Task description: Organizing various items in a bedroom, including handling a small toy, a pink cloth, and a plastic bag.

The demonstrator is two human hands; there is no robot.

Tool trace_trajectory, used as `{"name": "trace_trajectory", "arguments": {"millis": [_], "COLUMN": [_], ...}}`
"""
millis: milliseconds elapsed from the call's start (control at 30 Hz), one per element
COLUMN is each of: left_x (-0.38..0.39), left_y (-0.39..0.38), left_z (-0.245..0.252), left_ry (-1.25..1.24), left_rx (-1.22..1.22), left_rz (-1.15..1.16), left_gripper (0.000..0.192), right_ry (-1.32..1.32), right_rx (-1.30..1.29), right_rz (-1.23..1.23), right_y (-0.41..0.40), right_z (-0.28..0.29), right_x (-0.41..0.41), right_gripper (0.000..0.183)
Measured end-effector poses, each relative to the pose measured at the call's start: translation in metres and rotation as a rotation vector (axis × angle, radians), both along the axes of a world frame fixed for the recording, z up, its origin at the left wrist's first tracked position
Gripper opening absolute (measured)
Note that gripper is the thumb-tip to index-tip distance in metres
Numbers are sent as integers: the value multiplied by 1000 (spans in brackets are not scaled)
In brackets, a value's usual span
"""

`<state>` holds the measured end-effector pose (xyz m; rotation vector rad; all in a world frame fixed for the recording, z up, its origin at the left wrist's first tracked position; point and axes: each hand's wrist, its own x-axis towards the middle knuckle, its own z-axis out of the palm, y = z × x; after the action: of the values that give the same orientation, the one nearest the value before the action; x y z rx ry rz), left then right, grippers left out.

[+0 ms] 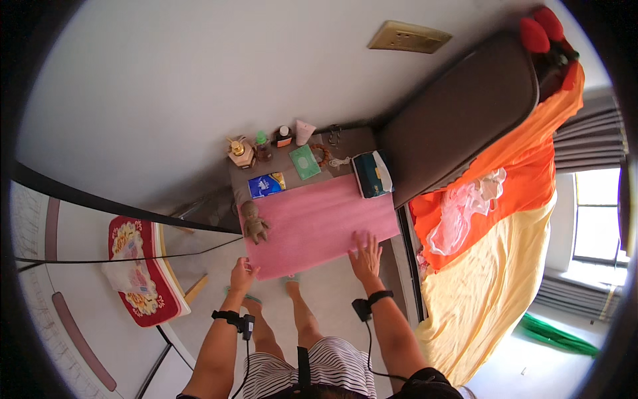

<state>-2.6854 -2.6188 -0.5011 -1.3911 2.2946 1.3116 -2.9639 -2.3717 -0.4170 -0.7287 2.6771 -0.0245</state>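
Observation:
A pink cloth or paper sheet [309,219] lies over the front of a grey bedside table [319,134]. My left hand [243,275] grips the sheet's near left corner between thumb and fingers. Spread flat, my right hand [366,257] rests at the sheet's near right edge, its fingers somewhat blurred. A small naked baby doll [254,222] lies on the left of the sheet. Behind it are a blue tissue packet [266,185] and a green booklet or card [305,162]. A dark tissue box [372,174] stands at the sheet's back right corner.
Several items line the table's back: a gold-topped pump bottle [237,148], a green-capped bottle [262,144], a pink tube [304,132], a beaded bracelet [321,155]. The bed with orange bedding [523,194] is on the right. A stool with a red floral cover [142,269] appears at left.

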Motion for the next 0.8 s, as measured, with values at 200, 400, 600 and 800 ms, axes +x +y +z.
{"name": "trace_trajectory", "arguments": {"millis": [200, 400, 600, 800], "left_x": [56, 73, 251, 430], "left_y": [-3, 27, 38, 85], "left_z": [-47, 71, 129, 153], "left_ry": [-96, 129, 43, 2], "left_rx": [-10, 402, 622, 339], "left_rz": [96, 30, 530, 586], "left_gripper": [30, 26, 22, 23], "right_ry": [-43, -519, -652, -741], "right_rx": [210, 22, 149, 179], "right_rz": [146, -132, 462, 253], "right_y": [-18, -18, 19, 7], "right_z": [-24, 15, -22, -24], "right_x": [12, 73, 182, 247], "right_gripper": [63, 39, 32, 27]}}
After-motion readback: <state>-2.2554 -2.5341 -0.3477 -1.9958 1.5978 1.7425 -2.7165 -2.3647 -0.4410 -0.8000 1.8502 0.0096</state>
